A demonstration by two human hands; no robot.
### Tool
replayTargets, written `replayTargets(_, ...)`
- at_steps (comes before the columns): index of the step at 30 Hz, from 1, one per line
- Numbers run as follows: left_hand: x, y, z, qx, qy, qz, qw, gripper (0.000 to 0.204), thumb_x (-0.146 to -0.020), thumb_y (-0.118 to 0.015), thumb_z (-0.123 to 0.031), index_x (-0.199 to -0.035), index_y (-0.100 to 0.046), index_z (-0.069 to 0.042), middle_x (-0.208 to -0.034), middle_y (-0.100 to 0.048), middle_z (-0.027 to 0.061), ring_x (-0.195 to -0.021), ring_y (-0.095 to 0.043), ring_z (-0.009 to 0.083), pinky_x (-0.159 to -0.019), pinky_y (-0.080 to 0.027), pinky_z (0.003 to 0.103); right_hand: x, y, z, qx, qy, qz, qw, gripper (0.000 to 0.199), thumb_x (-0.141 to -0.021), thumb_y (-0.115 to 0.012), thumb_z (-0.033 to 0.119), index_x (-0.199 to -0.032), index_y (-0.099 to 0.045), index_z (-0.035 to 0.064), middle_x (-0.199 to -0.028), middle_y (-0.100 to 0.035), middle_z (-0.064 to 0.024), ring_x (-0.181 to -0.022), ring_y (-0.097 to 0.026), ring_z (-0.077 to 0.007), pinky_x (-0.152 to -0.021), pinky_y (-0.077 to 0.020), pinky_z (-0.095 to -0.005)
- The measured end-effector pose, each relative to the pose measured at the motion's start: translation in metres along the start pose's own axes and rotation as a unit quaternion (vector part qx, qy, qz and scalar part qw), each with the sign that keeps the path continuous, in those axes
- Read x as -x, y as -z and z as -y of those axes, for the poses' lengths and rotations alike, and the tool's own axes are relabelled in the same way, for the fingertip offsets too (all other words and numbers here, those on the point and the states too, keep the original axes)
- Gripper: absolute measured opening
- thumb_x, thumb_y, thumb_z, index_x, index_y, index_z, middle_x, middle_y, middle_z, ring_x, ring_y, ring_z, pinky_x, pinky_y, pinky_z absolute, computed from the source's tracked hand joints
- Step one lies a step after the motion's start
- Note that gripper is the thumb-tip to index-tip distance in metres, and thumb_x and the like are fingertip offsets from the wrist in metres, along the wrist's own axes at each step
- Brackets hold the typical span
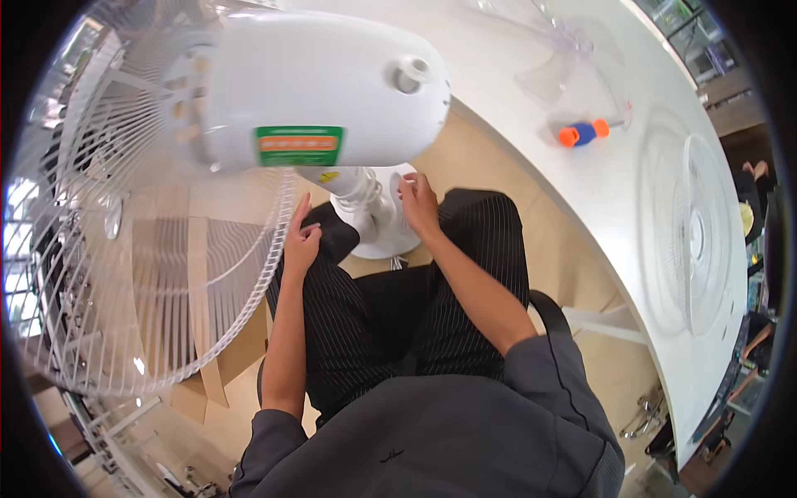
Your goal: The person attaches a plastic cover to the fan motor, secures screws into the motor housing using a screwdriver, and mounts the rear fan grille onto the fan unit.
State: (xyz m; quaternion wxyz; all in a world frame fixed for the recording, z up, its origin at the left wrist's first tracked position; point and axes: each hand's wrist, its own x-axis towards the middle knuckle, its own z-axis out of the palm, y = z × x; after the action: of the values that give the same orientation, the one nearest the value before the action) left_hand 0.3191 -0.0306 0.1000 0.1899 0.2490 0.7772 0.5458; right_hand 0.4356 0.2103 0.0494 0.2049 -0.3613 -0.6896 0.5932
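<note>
A white electric fan with a rounded motor housing (pixel 332 87) stands close in front of me. Its round wire guard (pixel 199 357) fills the left, with a see-through blade behind the wires. Below the housing are the neck, with a white cord coiled round it (pixel 359 195), and the round base (pixel 390 241) on the floor between my knees. My left hand (pixel 302 239) is beside the guard's rim, index finger stretched up and the others loosely bent. My right hand (pixel 419 203) is at the right of the neck, over the base, fingers half bent and apart; whether they touch the stand I cannot tell.
A curved white table (pixel 515 124) runs along the right. On it lie a screwdriver with a blue and orange handle (pixel 584 133), a clear fan blade (pixel 573 50) and another wire guard (pixel 693 236). A cardboard box (pixel 220 332) stands on the floor at left.
</note>
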Motion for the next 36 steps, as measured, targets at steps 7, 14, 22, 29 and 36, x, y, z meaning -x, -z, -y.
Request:
replayTargets(7, 0.007, 0.06, -0.015, 0.289, 0.023, -0.076, 0.954, 0.058, -0.095, -0.055, -0.01, -0.149, -0.035, -0.004, -0.149, -0.043, 0.0127, -0.132, -0.047, 0.0268, -0.101, -0.05, 0.038, 0.079, -0.028, 0.15, 0.042, 0.25, -0.072, 0.965, 0.088, -0.072, -0.086, 0.03, -0.138, -0.039, -0.0042, -0.129, -0.054, -0.0234, -0.119, -0.055, -0.0333, -0.1, -0.0438, -0.0439)
replayTargets(14, 0.006, 0.093, -0.078, 0.371, -0.047, -0.081, 0.924, 0.057, -0.095, -0.057, -0.013, -0.148, -0.037, -0.005, -0.146, -0.046, 0.0129, -0.13, -0.049, 0.0257, -0.103, -0.049, 0.036, 0.068, -0.056, 0.203, 0.062, 0.293, -0.129, 0.945, 0.1, -0.064, -0.088, 0.028, -0.141, -0.033, -0.0031, -0.126, -0.051, -0.0242, -0.116, -0.053, -0.0406, -0.096, -0.0449, -0.0465)
replayTargets(22, 0.026, 0.12, -0.133, 0.445, -0.075, -0.084, 0.889, 0.057, -0.096, -0.059, -0.016, -0.147, -0.038, -0.005, -0.143, -0.049, 0.0132, -0.129, -0.051, 0.0246, -0.105, -0.047, 0.035, 0.071, -0.051, 0.207, 0.102, 0.32, -0.104, 0.936, 0.088, -0.065, -0.084, 0.019, -0.136, -0.037, -0.0033, -0.124, -0.053, -0.0244, -0.112, -0.055, -0.0406, -0.092, -0.0463, -0.0462)
replayTargets(29, -0.022, 0.128, -0.251, 0.296, -0.224, -0.002, 0.929, 0.049, -0.098, -0.054, -0.022, -0.142, -0.044, -0.002, -0.137, -0.054, 0.0129, -0.124, -0.054, 0.0229, -0.105, -0.045, 0.032, 0.058, -0.047, 0.212, 0.121, 0.327, -0.079, 0.934, 0.064, -0.067, -0.081, 0.018, -0.118, -0.047, -0.0009, -0.092, -0.067, -0.022, -0.085, -0.067, -0.0393, -0.074, -0.053, -0.0455)
replayTargets(36, -0.042, 0.117, -0.253, 0.182, -0.229, -0.088, 0.952, 0.04, -0.095, -0.058, -0.012, -0.133, -0.055, -0.001, -0.131, -0.059, 0.0113, -0.117, -0.058, 0.0217, -0.096, -0.049, 0.031, 0.044, -0.033, 0.212, 0.108, 0.331, -0.036, 0.937, 0.053, -0.065, -0.075, 0.012, -0.111, -0.051, 0.0006, -0.08, -0.065, -0.0206, -0.074, -0.065, -0.0417, -0.065, -0.052, -0.047)
